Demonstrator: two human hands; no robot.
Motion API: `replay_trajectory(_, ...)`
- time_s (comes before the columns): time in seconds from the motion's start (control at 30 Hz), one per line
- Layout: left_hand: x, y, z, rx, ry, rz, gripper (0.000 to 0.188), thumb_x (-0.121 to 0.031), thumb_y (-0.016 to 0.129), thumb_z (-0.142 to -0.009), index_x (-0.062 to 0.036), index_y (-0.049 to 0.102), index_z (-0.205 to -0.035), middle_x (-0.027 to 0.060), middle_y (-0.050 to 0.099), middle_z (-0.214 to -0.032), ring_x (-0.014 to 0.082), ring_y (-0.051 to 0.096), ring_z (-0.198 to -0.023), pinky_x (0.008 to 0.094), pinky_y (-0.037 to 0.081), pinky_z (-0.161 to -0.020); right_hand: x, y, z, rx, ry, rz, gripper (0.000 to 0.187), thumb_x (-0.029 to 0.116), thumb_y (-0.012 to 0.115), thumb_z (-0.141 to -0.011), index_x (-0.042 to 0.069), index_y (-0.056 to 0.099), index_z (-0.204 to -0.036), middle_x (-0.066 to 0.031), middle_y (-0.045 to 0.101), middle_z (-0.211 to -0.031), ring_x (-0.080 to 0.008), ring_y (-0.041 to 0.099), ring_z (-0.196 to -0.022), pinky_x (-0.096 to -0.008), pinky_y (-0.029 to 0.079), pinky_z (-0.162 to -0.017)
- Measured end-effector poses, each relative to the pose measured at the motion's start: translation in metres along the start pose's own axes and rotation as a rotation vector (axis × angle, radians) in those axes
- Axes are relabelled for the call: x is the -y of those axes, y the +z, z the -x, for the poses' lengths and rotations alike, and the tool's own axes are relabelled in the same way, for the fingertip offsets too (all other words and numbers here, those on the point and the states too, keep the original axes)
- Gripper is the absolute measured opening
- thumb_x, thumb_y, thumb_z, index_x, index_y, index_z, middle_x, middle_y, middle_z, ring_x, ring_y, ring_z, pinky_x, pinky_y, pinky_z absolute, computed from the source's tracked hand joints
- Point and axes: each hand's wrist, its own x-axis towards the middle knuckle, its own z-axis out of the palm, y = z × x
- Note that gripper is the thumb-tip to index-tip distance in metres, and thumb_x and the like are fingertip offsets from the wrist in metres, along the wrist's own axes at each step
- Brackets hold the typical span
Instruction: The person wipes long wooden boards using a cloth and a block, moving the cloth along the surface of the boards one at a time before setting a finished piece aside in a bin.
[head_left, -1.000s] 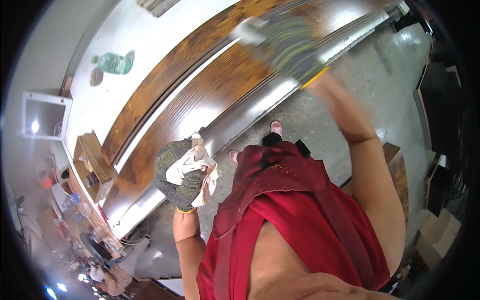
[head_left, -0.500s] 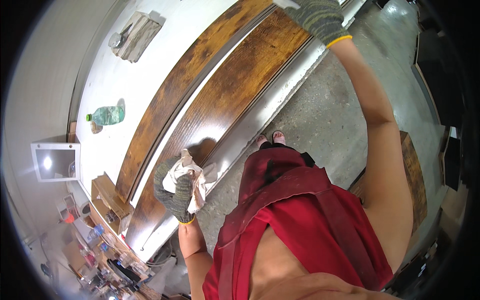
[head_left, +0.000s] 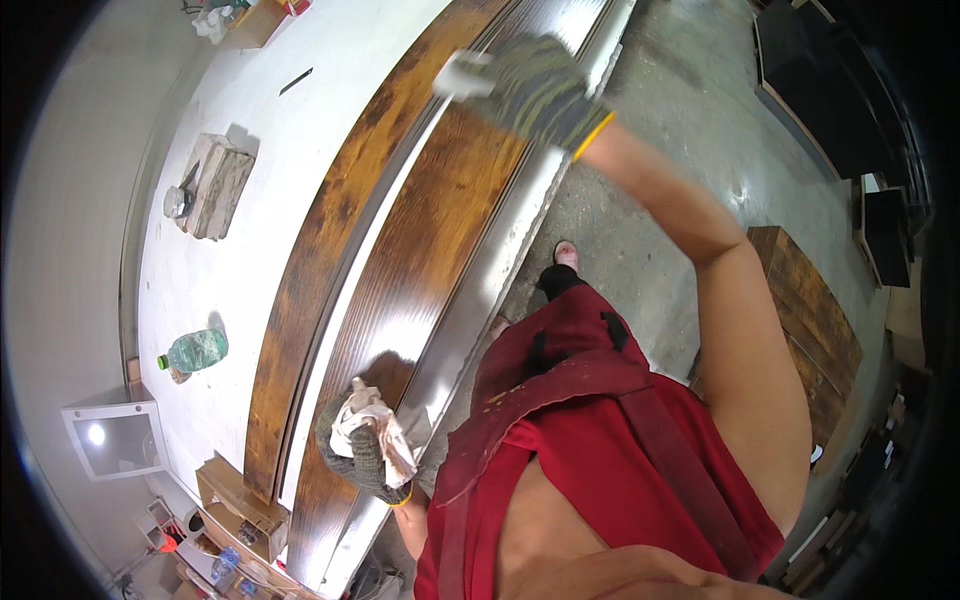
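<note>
Two long brown wood-grain planks lie side by side on a white tabletop, a near plank (head_left: 425, 235) and a far plank (head_left: 300, 300). My right hand (head_left: 540, 92), in a dark striped knit glove with a yellow cuff, reaches over the upper part of the near plank. It grips a small white pad (head_left: 464, 76), blurred by motion, whose kind I cannot make out. Down by the near plank's lower end, my gloved left hand (head_left: 350, 465) is closed around a crumpled, stained whitish rag (head_left: 372, 425).
On the white table (head_left: 270, 180) stand a green-capped bottle (head_left: 197, 350) and a rough block (head_left: 215, 190) with a small jar beside it. A wooden box (head_left: 240, 510) and white-framed panel (head_left: 115, 440) are at lower left. Stacked brown boards (head_left: 805, 310) stand on the right.
My right hand has swept left and down along the planks with the white pad. The view has shifted toward the table's far end, and my feet have stepped apart. My left hand keeps the rag.
</note>
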Motion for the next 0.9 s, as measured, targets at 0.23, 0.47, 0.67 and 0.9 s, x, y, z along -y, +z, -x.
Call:
replay_trajectory(0.23,-0.02,0.1,-0.017,0.036,-0.001,0.177,0.033,-0.022,0.062,-0.096,0.0011,0.06,-0.12,0.0123,0.068,-0.109,0.0227,0.068,-0.094,0.0366,0.054,-0.086,-0.167,-0.051,-0.042,-0.079,0.218,0.417,0.036,0.051,0.054,-0.092,0.021,0.071,-0.082,-0.0124,0.068,-0.067,-0.0346,0.064,-0.059,-0.0519,0.044,-0.054)
replay_trajectory(0.47,-0.06,0.233,-0.075,0.247,0.08,0.194,0.04,-0.02,0.066,-0.093,0.0044,0.06,-0.124,0.0164,0.068,-0.114,0.0234,0.067,-0.102,0.0359,0.054,-0.091,-0.106,-0.037,-0.034,0.269,0.027,0.056,0.05,0.049,0.065,-0.089,0.011,0.069,-0.12,-0.014,0.07,-0.102,-0.0239,0.066,-0.098,-0.0459,0.05,-0.085)
replay_trajectory(0.67,-0.053,0.272,-0.093,0.223,0.023,0.002,0.04,-0.02,0.063,-0.096,0.0041,0.06,-0.127,0.0162,0.067,-0.118,0.0243,0.066,-0.104,0.0377,0.052,-0.094,-0.267,-0.008,-0.052,0.135,0.221,-0.01,0.049,0.054,0.065,-0.089,0.016,0.07,-0.119,-0.0129,0.069,-0.092,-0.0231,0.065,-0.086,-0.0428,0.05,-0.076)
replay_trajectory(0.9,-0.044,0.281,-0.098,0.195,0.228,-0.077,0.053,-0.033,0.069,-0.094,0.0063,0.058,-0.128,0.016,0.067,-0.114,0.0256,0.066,-0.1,0.0411,0.051,-0.093,-0.385,-0.021,-0.075,-0.12,0.266,0.344,0.034,0.046,0.057,-0.09,0.018,0.07,-0.077,-0.012,0.067,-0.069,-0.0336,0.063,-0.055,-0.0486,0.045,-0.052)
